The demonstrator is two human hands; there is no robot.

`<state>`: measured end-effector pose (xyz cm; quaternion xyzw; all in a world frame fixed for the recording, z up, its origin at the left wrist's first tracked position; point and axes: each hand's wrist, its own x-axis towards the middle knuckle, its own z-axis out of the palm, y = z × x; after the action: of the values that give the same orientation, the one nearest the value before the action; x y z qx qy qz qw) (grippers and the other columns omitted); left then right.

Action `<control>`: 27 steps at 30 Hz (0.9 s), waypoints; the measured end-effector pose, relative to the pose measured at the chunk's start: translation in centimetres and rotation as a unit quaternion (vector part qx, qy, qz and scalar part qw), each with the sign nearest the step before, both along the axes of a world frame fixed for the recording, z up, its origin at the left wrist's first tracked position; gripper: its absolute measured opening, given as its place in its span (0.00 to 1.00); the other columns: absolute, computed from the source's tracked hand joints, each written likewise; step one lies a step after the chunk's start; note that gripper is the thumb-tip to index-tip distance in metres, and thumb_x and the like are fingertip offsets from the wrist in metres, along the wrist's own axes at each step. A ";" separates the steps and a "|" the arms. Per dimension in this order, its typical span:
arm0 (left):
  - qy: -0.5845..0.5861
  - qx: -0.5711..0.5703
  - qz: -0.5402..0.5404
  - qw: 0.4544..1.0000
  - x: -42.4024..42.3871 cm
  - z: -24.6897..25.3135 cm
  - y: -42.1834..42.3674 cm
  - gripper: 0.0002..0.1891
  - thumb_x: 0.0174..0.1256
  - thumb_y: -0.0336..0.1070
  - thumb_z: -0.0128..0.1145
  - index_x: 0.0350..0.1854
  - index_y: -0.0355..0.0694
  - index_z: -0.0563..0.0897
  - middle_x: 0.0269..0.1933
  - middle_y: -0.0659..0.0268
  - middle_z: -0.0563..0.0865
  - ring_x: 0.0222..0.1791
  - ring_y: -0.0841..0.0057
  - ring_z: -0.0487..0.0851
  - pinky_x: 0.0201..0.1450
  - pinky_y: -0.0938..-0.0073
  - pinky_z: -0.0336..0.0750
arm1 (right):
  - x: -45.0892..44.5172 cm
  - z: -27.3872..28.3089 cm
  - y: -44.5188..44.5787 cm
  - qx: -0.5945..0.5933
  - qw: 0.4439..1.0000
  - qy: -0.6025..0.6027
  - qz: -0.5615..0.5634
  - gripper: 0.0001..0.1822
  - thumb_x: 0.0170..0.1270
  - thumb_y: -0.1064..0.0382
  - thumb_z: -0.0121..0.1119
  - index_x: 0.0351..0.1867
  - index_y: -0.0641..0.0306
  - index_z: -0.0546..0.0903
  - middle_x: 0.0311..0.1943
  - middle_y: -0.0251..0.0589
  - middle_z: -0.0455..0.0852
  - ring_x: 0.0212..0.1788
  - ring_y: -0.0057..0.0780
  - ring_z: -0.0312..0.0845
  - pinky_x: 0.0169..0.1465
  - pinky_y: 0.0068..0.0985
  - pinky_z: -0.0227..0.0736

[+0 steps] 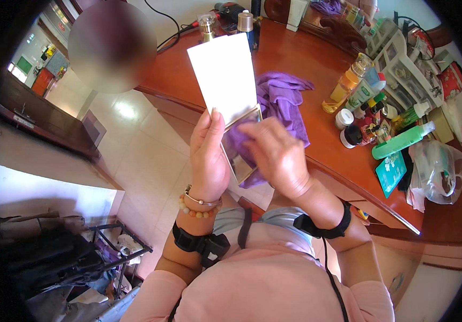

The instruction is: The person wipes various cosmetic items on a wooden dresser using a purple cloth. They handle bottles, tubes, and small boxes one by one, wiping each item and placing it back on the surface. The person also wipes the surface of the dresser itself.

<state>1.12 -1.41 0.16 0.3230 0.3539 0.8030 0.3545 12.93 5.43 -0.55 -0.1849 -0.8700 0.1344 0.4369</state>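
Observation:
My left hand (pixel 210 153) grips a flat folding case with a bright white upper panel (pixel 227 72) and a framed mirror (pixel 241 161) as its lower panel; its thumb lies on the white panel. Over the mirror is my right hand (pixel 281 155), blurred, with its fingers bent and their tips at the glass. Whether those fingers hold anything cannot be told. Purple shows in the mirror. A crumpled purple cloth (pixel 283 96) lies on the wooden dresser top (pixel 315 48) just behind my right hand and hangs over the front edge.
Right on the dresser stand a perfume bottle (pixel 345 86), a white-lidded jar (pixel 344 118), a green bottle (pixel 402 141), a plastic bag (pixel 436 173) and a drawer organizer (pixel 404 72). More bottles (pixel 245 26) and a hair dryer (pixel 231 12) are at the back. A metal rack (pixel 122 241) with clothes stands lower left.

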 end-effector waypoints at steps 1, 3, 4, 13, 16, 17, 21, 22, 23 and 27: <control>0.015 0.007 0.019 1.000 0.2 0.3 0.0 0.16 0.75 0.37 0.39 0.54 0.31 0.72 0.51 0.62 0.78 0.51 0.77 0.76 0.57 0.72 0.68 | 0.1 0.0 0.6 -0.009 1.000 0.006 -0.027 0.13 0.50 0.71 0.61 0.40 0.59 0.79 0.32 0.39 0.78 0.29 0.37 0.79 0.30 0.29 0.76; 0.042 0.021 0.044 0.998 0.7 1.0 -0.1 0.16 0.75 0.37 0.39 0.54 0.30 0.72 0.52 0.61 0.78 0.53 0.77 0.74 0.58 0.73 0.66 | 0.2 0.5 1.1 -0.058 0.997 0.009 -0.043 0.12 0.52 0.70 0.61 0.41 0.59 0.79 0.31 0.40 0.78 0.29 0.38 0.79 0.29 0.31 0.75; 0.043 0.029 0.042 0.998 0.7 1.0 0.0 0.16 0.75 0.36 0.39 0.54 0.30 0.71 0.52 0.61 0.78 0.53 0.78 0.74 0.59 0.74 0.66 | 0.1 0.7 0.9 -0.057 0.998 0.019 -0.033 0.12 0.53 0.70 0.61 0.41 0.60 0.79 0.31 0.41 0.78 0.29 0.39 0.79 0.29 0.31 0.75; 0.006 0.032 0.031 0.999 0.0 0.3 0.9 0.15 0.75 0.39 0.39 0.51 0.32 0.72 0.48 0.63 0.79 0.50 0.80 0.75 0.57 0.75 0.67 | -0.1 0.3 1.8 -0.059 0.997 0.031 -0.050 0.14 0.50 0.73 0.61 0.40 0.61 0.78 0.33 0.43 0.79 0.33 0.43 0.79 0.33 0.34 0.76; -0.028 0.043 0.030 0.998 -0.1 0.5 1.3 0.17 0.75 0.41 0.39 0.54 0.32 0.71 0.51 0.62 0.78 0.53 0.77 0.75 0.58 0.73 0.67 | -0.4 0.4 1.5 -0.060 0.997 0.042 -0.001 0.15 0.51 0.73 0.59 0.42 0.61 0.76 0.35 0.45 0.78 0.34 0.45 0.78 0.34 0.35 0.76; -0.040 0.052 0.024 0.998 -0.1 0.7 1.5 0.18 0.75 0.41 0.40 0.56 0.32 0.70 0.53 0.60 0.78 0.55 0.75 0.76 0.59 0.71 0.67 | -0.6 0.2 0.7 -0.041 0.998 0.040 0.034 0.15 0.51 0.73 0.59 0.43 0.61 0.76 0.34 0.45 0.77 0.34 0.45 0.78 0.33 0.35 0.76; -0.083 0.036 0.006 0.996 -1.1 1.7 1.6 0.18 0.74 0.42 0.41 0.56 0.34 0.70 0.51 0.61 0.79 0.51 0.74 0.77 0.55 0.70 0.70 | 0.0 -0.8 -0.7 -0.035 0.995 -0.013 0.093 0.17 0.50 0.72 0.60 0.43 0.61 0.76 0.36 0.41 0.77 0.33 0.40 0.79 0.32 0.31 0.77; -0.098 0.034 0.021 0.994 -1.4 1.8 1.6 0.17 0.74 0.43 0.42 0.53 0.34 0.71 0.49 0.63 0.79 0.48 0.76 0.78 0.52 0.72 0.72 | 0.3 -0.8 -0.1 -0.040 0.997 -0.002 0.068 0.17 0.50 0.75 0.60 0.43 0.63 0.76 0.36 0.44 0.77 0.35 0.43 0.78 0.36 0.31 0.76; -0.114 0.031 0.036 0.992 -1.6 1.9 1.6 0.17 0.74 0.44 0.43 0.51 0.35 0.72 0.46 0.64 0.80 0.45 0.77 0.79 0.49 0.74 0.74 | 0.4 -0.7 0.6 -0.044 0.998 0.009 0.043 0.16 0.50 0.77 0.60 0.43 0.65 0.76 0.36 0.47 0.78 0.38 0.46 0.77 0.40 0.32 0.74; -0.138 0.040 0.019 0.989 -2.0 1.6 1.5 0.20 0.73 0.41 0.44 0.61 0.34 0.67 0.56 0.61 0.77 0.55 0.69 0.77 0.59 0.64 0.70 | 0.3 -0.5 0.6 -0.123 0.992 0.027 -0.004 0.14 0.53 0.75 0.59 0.43 0.66 0.76 0.37 0.49 0.78 0.37 0.47 0.76 0.40 0.31 0.73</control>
<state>-0.84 0.12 1.78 0.2161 0.2752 0.8600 0.3714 13.21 6.06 -1.00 -0.2366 -0.8340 0.2434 0.4350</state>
